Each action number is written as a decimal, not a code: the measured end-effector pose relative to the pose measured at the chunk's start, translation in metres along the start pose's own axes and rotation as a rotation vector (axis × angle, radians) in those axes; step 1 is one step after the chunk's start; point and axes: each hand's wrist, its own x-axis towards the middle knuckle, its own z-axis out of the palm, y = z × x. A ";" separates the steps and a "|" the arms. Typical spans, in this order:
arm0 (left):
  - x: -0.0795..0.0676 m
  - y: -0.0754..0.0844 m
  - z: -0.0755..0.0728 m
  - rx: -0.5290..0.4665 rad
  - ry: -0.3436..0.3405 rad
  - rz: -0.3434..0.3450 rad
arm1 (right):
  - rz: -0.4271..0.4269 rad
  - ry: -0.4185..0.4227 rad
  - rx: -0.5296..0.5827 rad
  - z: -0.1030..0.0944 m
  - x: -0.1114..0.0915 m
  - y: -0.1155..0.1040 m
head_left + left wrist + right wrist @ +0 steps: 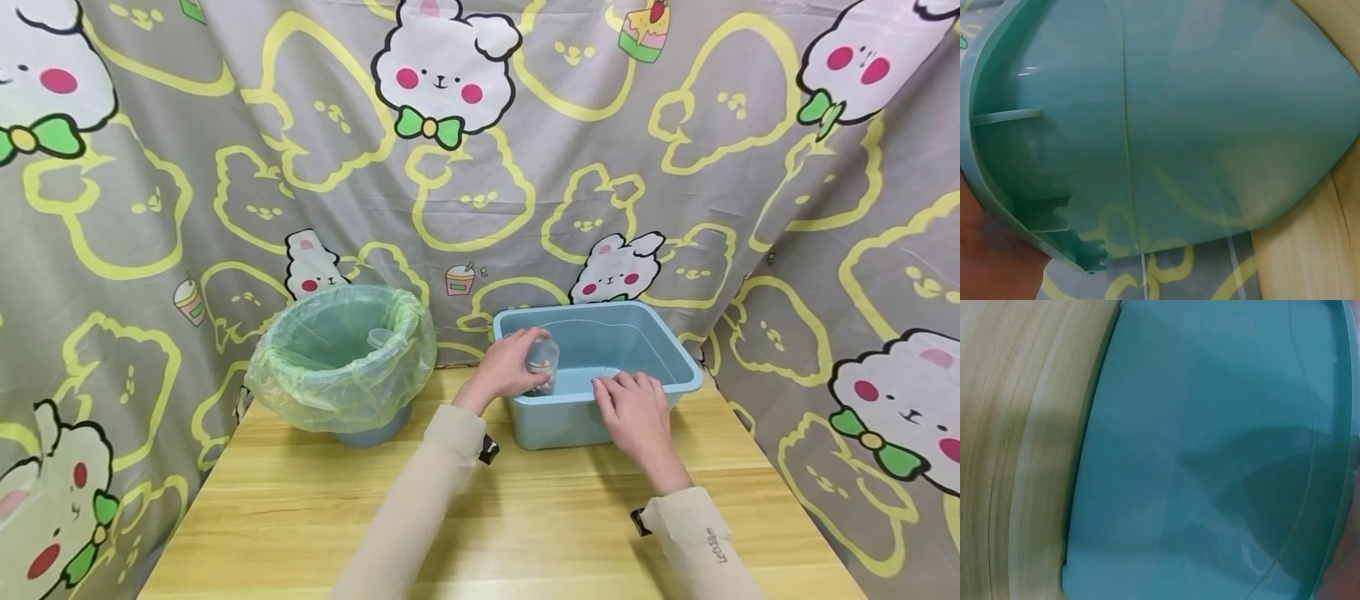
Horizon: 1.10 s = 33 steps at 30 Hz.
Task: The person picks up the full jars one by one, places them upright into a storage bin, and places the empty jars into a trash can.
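Observation:
A blue-grey plastic bin (592, 423) stands on the wooden table. At its left end my left hand (504, 367) grips a small clear plastic container (544, 367) with small pale and brownish bits low inside it. The container is inside the bin's rim; whether it touches the bin's floor I cannot tell. My right hand (636, 410) rests over the near rim, and its fingertips reach inside. Both wrist views mostly show the bin's outer wall (1179, 112), with a slice of the right hand (1342, 569) at one edge.
Left of the bin is a round blue bucket (372, 435) lined with a translucent green bag (337, 400). A clear plastic piece (379, 337) shows inside it. A patterned curtain (480, 192) hangs behind and at both sides of the table (525, 517).

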 end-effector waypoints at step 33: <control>0.004 0.005 0.004 0.247 -0.199 -0.066 | -0.007 0.008 0.002 -0.001 -0.001 -0.002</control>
